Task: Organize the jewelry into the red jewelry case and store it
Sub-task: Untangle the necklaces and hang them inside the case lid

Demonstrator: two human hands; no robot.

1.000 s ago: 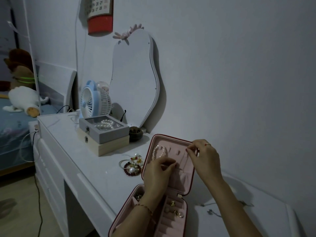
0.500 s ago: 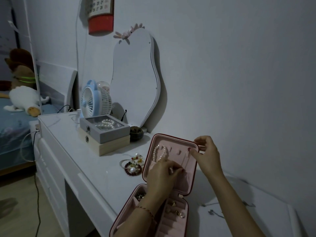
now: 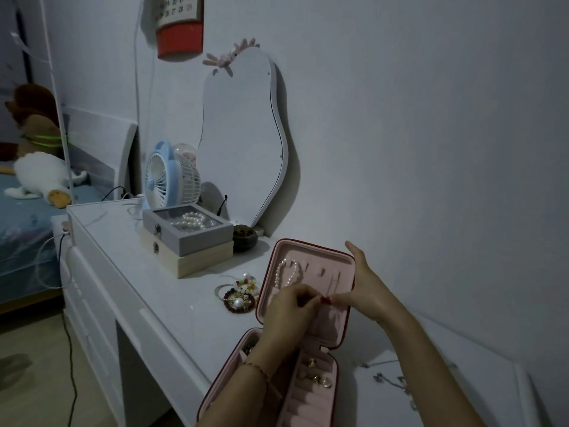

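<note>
I look down from the head camera at a white bench (image 3: 129,272) set against a pale wall in dim light. The red jewelry case (image 3: 308,303) stands open at the near edge of the bench, its pink-lined lid upright and its base lying flat toward me. A pearl bracelet (image 3: 284,272) hangs in the upper left of the lid. Gold rings (image 3: 317,375) sit in the padded rolls of the base.

My left hand (image 3: 289,312) reaches over the base to the middle of the lid, fingers curled, fingertips meeting as if pinching something very small; I cannot tell what it is. My right hand (image 3: 363,288) comes in from the right. Its thumb and forefinger pinch at the same spot, touching the left fingertips, while its other fingers are spread up along the lid's right edge. A thin chain (image 3: 334,282) hangs in the lid just above the pinch.

Just left of the case, on the bench, lies a small heap of bracelets (image 3: 238,292) with pearls and dark red beads. Farther back, a grey box (image 3: 187,231) with pearls under its clear lid sits on a wooden box (image 3: 200,260). Behind them stand a blue fan (image 3: 167,177) and a curvy mirror (image 3: 243,140) leaning on the wall. A silver necklace (image 3: 391,380) lies on the bench right of the case, beyond my right forearm.
</note>
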